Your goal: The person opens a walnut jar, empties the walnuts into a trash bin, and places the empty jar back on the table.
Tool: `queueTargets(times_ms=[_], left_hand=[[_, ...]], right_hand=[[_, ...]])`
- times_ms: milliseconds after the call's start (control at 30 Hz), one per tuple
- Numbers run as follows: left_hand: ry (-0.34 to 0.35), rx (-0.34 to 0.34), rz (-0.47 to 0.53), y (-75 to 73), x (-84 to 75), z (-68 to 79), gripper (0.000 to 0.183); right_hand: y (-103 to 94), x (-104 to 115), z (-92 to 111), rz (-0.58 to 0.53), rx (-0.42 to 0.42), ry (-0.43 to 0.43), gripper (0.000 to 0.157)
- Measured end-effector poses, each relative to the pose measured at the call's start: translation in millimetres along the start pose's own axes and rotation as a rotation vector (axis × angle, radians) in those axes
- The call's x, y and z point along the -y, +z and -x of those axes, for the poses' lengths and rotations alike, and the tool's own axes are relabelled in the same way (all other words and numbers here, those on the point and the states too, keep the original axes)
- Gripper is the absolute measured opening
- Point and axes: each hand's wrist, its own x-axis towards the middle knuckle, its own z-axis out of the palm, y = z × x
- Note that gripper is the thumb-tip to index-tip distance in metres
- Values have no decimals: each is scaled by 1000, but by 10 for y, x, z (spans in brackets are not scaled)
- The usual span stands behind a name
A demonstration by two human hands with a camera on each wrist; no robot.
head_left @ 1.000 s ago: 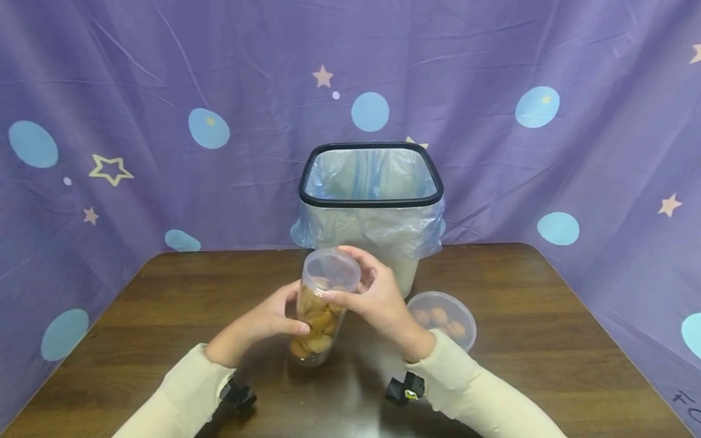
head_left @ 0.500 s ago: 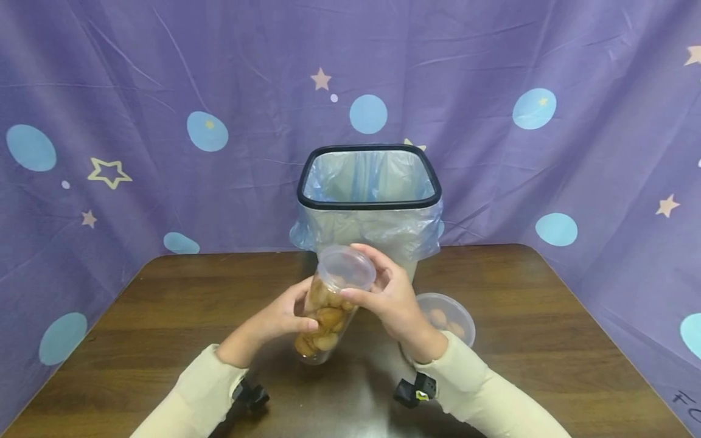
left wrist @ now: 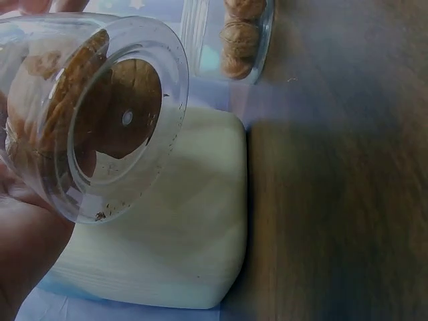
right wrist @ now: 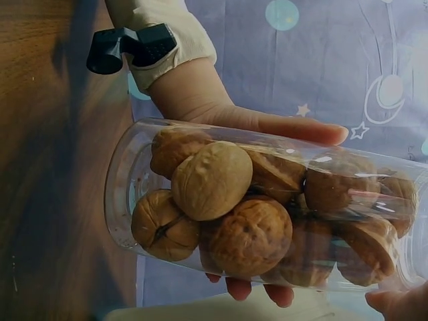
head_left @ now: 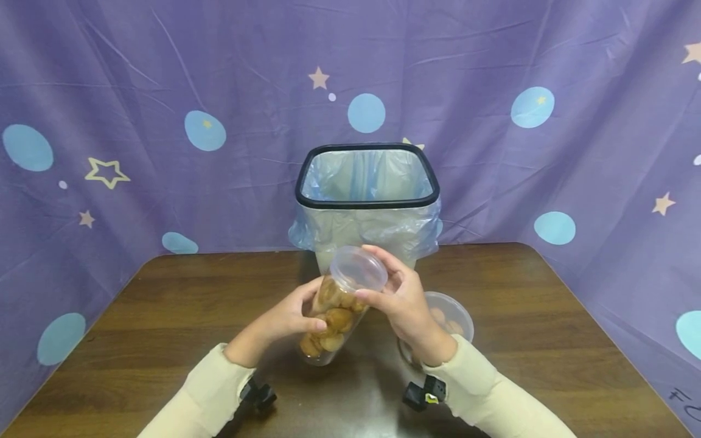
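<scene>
A clear plastic jar (head_left: 336, 322) of walnuts is tilted above the table, its lidded top leaning to the right in the head view. My left hand (head_left: 285, 316) grips the jar's body, with the thumb across the front and fingers behind, as the right wrist view shows. At the top, my right hand (head_left: 408, 304) holds the translucent lid (head_left: 358, 267) by its edge, and the lid is on the jar. Whole walnuts (right wrist: 246, 234) and some broken-looking ones fill much of the jar. Its clear base (left wrist: 127, 117) faces the left wrist camera.
Behind the jar stands a pale bin (head_left: 325, 258) with a black rim (head_left: 367, 205) and a bluish plastic liner. A second clear container (head_left: 462, 316) with walnuts (left wrist: 239, 40) is partly hidden by my right forearm. The brown wooden table (head_left: 181, 316) meets a purple patterned curtain (head_left: 263, 121).
Both hands have carried the jar a little to the right, and it tilts further that way now. The right forearm covers more of the second container. The grips look unchanged.
</scene>
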Motion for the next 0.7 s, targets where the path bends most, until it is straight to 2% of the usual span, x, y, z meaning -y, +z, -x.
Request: queueTargets(times_ms=[133,400,533,700], left_hand=[[-5,23,-21,18,8,-23,77],[-56,42,13,83,-22,-69,73],[-55,50,1,122,-30,-82,68],[-53,49,-33,136,-43,-57,64]], right_hand=[[-35,-9,24,-11,2,3,84],[-137,0,81,-61,21,16,79],[-205,16,120,-32,30,40,74],[-274,30,172,14,53,62,78]])
